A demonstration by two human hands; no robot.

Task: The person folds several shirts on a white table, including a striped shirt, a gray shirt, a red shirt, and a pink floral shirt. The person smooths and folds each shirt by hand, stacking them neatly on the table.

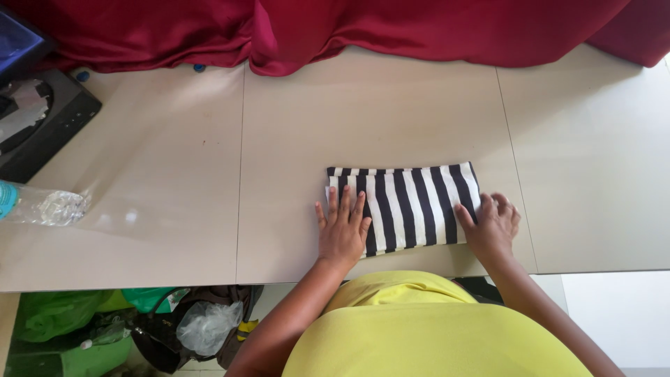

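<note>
One folded black-and-white striped cloth (405,208) is lying on the pale worktop (167,174) (near its front edge). Two hands are pressing it: left hand (343,228) flat, fingers spread; right hand (493,225) curling over its right edge. One plastic bottle (42,206) is lying far left.

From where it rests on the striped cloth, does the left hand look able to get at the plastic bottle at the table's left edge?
Probably yes. The left hand lies flat on the folded striped cloth, holding nothing, and only bare table lies between it and the plastic bottle. It is a long sideways stretch, so leaning may be needed.
</note>
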